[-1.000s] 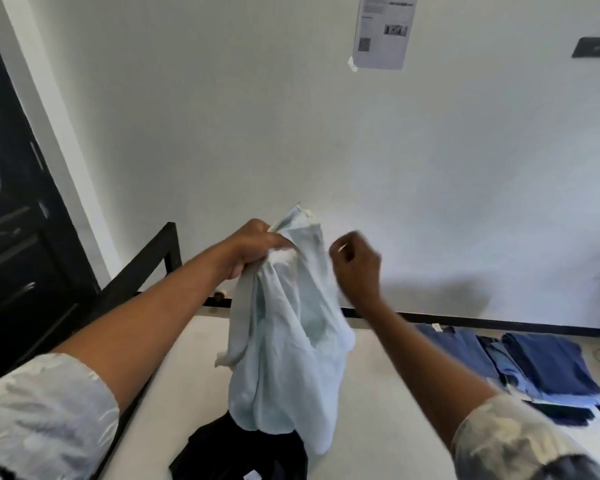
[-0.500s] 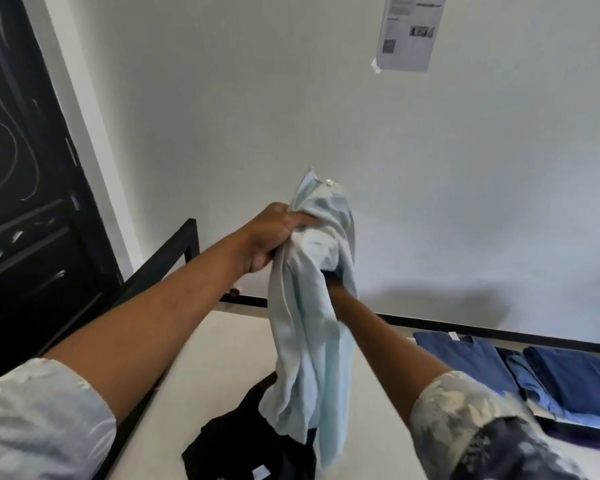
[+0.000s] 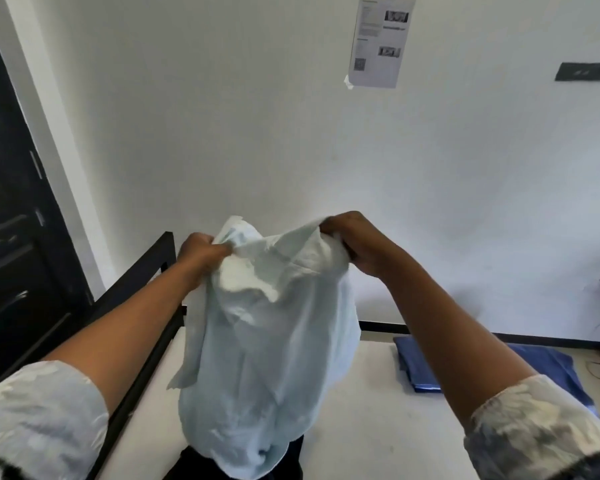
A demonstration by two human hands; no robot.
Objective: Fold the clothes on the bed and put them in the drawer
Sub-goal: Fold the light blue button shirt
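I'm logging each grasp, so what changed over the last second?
The right hand, free a second ago, went behind the shirt and now grips its top edge, pulled rightward, spreading it open. The left hand kept its grip on the shirt. The black garment and blue clothes lie on the bed as before.

Bright, even daylight, soft shadow on the wall [image 3: 222, 133], wide-angle bending at edges, slight softness.

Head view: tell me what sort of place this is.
Likely a bedroom: a black bed frame, a pale mattress with folded blue clothes on it, and a dark door at left.
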